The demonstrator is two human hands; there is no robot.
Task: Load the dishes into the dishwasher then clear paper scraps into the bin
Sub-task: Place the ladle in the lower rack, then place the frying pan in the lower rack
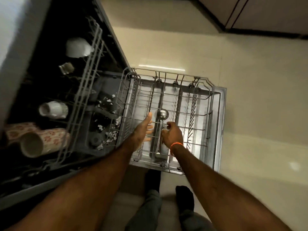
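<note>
Left hand (143, 130): reaching forward, fingers lying straight, thumb raised. Right hand (171, 134): curling its fingers; contents not discernible.

No text, label, brand, number or sign can be read anywhere in the view.
</note>
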